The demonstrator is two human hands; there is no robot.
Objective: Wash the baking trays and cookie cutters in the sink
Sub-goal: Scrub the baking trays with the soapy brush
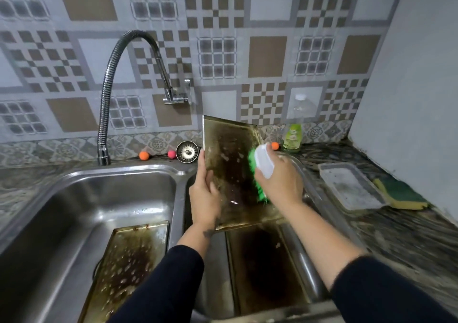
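A stained, dark baking tray [229, 159] stands tilted upright over the right sink basin. My left hand [205, 196] grips its left edge. My right hand [280, 181] holds a white scrub brush with green bristles [260, 171], and the bristles press against the tray's right side. A second greasy tray [267, 268] lies in the right basin below. A third tray [131, 268], wet and spotted, leans in the left basin [74, 198]. No cookie cutters are visible.
A flexible steel faucet [106, 99] arches over the left basin. On the counter behind stand a sink strainer [187, 152], small orange and pink balls, and a dish soap bottle [293, 134]. To the right sit a plastic container [352, 186] and a yellow-green sponge [401, 193].
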